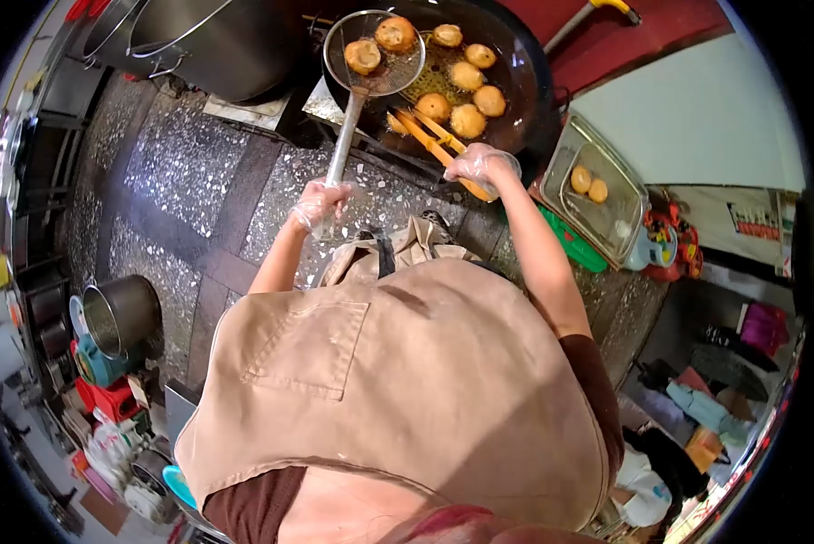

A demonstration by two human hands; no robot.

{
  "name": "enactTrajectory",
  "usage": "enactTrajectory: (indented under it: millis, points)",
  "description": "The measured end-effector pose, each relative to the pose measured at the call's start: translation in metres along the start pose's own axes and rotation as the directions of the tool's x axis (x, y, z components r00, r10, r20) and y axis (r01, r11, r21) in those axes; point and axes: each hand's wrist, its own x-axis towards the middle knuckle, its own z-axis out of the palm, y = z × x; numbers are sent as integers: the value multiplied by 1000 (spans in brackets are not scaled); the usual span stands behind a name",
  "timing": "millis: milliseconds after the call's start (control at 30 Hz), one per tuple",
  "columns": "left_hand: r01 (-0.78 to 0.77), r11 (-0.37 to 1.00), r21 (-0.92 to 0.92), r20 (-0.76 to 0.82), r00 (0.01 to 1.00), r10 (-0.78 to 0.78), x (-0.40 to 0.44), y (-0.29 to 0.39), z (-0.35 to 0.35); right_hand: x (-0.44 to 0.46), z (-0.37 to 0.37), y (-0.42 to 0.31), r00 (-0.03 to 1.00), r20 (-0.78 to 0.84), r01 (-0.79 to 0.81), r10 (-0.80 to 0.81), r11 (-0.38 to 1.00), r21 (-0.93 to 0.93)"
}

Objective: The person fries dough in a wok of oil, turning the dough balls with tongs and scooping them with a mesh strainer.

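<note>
**Strainer (373, 84) and tongs (426, 141) at the wok (536, 86)**

Head view, upper centre: strainer over the wok's left side, two balls (362, 57) in the mesh. Held in the left hand (323, 201), fingers curled fully round the lower handle (343, 136). Runs steeply, mesh toward the top of the frame, handle slanting down and slightly left. Looks stiff, probably front-heavy when loaded; best gripped low, well away from the oil (438, 68).

Just right of it: tongs, clasped in the right hand (479, 165) a little short of the rear end. Run from lower right to upper left, tips down among the wok's balls; cannot tell if pinching one. Look light, perhaps slippery through the glove (511, 164). Balls: likely light, crusty, greasy, easily dented; best nipped gently round the sides.
</note>
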Motion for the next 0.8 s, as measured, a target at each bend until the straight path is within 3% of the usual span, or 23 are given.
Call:
enactTrajectory:
  millis: [100,400,800]
  points:
    - [-31,996,-85,-21,999,30,3,2,-4,-15,-1,-7,1000,-26,-10,11,1000,27]
    - [-12,1000,-12,-137,990,11,25,9,-18,-20,4,-5,1000,-22,-17,19,995,99]
    - [9,1000,27,-3,1000,-9,55,34,-39,-21,-1,-15,995,-9,-101,103,987,122]
